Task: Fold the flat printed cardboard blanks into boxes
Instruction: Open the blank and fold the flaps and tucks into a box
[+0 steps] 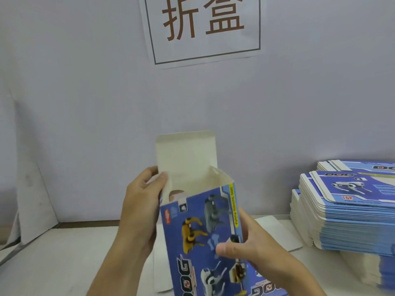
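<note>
- Leaning against the wall at the far left, a pale grey board [32,189] stands tilted on the desk [64,263], and nothing touches it.
- Next comes the left hand [139,210], up against the left side of the box [203,231]; its grip is closed round that side wall, thumb tip pressing the white inner face near the top edge, and a fingertip shows through a round cut-out in the wall.
- Centre stage, the box is held up off the desk, tilted with its open mouth away from the camera; the blue printed face with yellow, grey and white robot dogs looks toward us, printing upside down.
- Its white lid flap [186,152] stands upright at the far edge, tuck tab at the top, unclosed.
- On the wall above hangs a paper sign [203,28] with two large brown characters in a dark frame.
- Under the box, white cardboard pieces [277,233] lie flat on the desk.
- Now the right hand [256,246]: its grip clamps the box's right side, thumb flat on the printed front, fingers wrapped behind the right wall.
- Far right, a tall stack of flat blanks [346,221] sits on the desk, blue printed side up, with a second stack [352,166] just behind it, well apart from both hands.
</note>
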The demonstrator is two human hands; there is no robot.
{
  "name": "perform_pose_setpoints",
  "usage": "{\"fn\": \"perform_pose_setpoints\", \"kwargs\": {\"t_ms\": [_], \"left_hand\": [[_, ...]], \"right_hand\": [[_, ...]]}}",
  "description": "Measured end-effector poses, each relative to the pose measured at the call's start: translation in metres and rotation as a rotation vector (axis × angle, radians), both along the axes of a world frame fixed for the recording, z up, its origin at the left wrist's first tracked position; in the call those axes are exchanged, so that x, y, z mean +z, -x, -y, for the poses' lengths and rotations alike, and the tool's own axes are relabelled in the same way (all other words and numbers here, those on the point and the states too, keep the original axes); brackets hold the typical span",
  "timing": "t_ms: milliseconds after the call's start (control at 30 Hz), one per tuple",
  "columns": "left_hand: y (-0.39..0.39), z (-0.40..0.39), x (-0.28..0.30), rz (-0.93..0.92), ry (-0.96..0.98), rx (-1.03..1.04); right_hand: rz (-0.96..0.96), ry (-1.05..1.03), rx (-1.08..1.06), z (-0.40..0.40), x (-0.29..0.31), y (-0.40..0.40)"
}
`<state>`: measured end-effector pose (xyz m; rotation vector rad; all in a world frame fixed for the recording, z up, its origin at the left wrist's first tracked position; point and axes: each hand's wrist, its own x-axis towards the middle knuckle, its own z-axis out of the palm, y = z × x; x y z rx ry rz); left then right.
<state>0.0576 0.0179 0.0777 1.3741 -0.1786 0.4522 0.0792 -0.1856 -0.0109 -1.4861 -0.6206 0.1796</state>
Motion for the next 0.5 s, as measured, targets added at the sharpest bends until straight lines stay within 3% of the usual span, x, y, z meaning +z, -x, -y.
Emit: {"fn": "perform_pose_setpoints", "kwargs": {"t_ms": [100, 167, 233, 367, 500], "left_hand": [[-0.012, -0.001, -0.018, -0.043, 0.020, -0.144], [-0.016, -0.003, -0.030, -0.132, -0.227, -0.305], [-0.015, 0.003, -0.042, -0.166, -0.499, -0.428], [-0.019, -0.013, -0.048, -0.194, -0.472, -0.381], [-0.011, -0.062, -0.053, -0.386, -0.562, -0.620]], "right_hand": [[-0.055, -0.168, -0.236, -0.003, -0.004, -0.006], [-0.086, -0.290, -0.453, -0.007, -0.006, -0.012], [-0.101, -0.389, -0.538, -0.007, -0.006, -0.014], [-0.270, -0.701, -0.322, 0.018, -0.014, -0.017], [-0.330, -0.855, -0.364, 0.036, -0.026, -0.023]]}}
